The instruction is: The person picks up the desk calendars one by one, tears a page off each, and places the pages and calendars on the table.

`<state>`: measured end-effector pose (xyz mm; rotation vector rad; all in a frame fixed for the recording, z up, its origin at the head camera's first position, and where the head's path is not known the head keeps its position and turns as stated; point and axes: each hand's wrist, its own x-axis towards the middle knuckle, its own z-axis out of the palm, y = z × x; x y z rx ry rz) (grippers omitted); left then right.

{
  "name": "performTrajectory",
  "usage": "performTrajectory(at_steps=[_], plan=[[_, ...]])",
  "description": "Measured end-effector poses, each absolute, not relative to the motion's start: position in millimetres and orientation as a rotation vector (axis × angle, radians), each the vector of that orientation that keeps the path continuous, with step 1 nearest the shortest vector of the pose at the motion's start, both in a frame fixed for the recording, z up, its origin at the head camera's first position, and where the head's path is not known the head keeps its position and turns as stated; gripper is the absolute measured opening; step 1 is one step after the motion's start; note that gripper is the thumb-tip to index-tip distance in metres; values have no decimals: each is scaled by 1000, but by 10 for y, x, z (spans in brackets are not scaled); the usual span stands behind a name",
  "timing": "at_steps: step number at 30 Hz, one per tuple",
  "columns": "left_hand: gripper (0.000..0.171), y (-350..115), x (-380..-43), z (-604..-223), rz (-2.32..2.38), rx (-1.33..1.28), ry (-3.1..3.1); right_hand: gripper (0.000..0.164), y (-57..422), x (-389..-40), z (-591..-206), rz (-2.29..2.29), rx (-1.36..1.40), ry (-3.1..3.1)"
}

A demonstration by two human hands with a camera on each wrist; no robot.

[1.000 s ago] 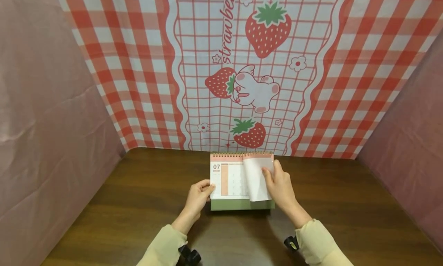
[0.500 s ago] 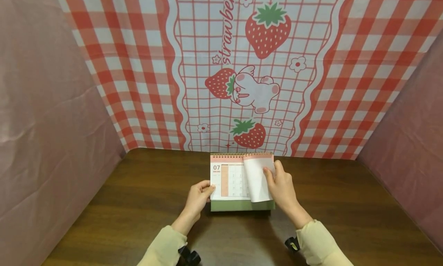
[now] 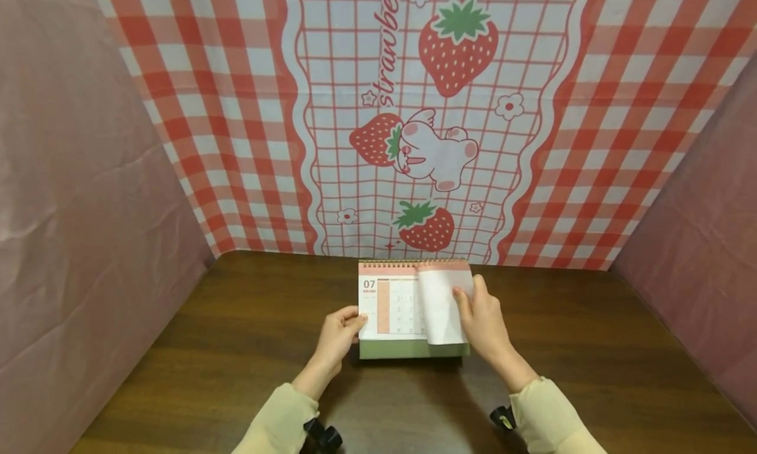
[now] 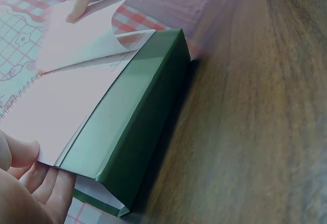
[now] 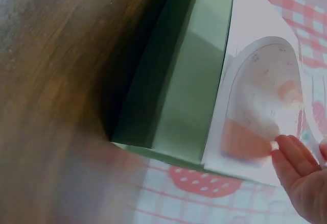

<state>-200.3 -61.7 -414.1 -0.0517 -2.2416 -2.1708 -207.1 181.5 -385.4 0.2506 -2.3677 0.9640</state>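
A spiral-bound desk calendar (image 3: 399, 306) stands on its green base (image 3: 408, 350), showing a page marked 07. My left hand (image 3: 336, 339) pinches its left edge, thumb on the front and fingers behind, as the left wrist view also shows. At the other side, my right hand (image 3: 486, 319) holds a lifted page (image 3: 440, 309) by its right edge, thumb on the face towards me. That page curls back over the right part of the calendar. In the right wrist view the fingers (image 5: 294, 157) lie against the curled page's printed side.
The calendar stands near the back of a brown wooden table (image 3: 248, 349). Behind it hangs a red and white checked cloth (image 3: 248, 145) with strawberries. Pink cloth walls (image 3: 106, 211) flank both sides. Black cameras (image 3: 322, 434) sit at the wrists.
My right hand has shifted slightly to the right, with the curled page's edge following it. The left hand keeps its hold on the calendar's left edge.
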Motion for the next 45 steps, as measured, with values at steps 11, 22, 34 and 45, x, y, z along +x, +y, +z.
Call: performTrajectory(at_steps=[11,22,34,45], plan=[[25,-670,-2166,-4415,-2186,-17,-2242,23,1852,-2060,-3894,981,219,-2382],[23,-641,-2007,-4172,-2188,-43,-2236,24,1861,-2050,-3863,947,163,-2332],[25,-645,-2103,-4307,-2188,-33,-2236,23,1814,-2036,-3864,872,154,-2222],[27,-644,-2162,-4409,-2182,-39,-2215,25,1767,-2038,-3858,834,179,-2178]])
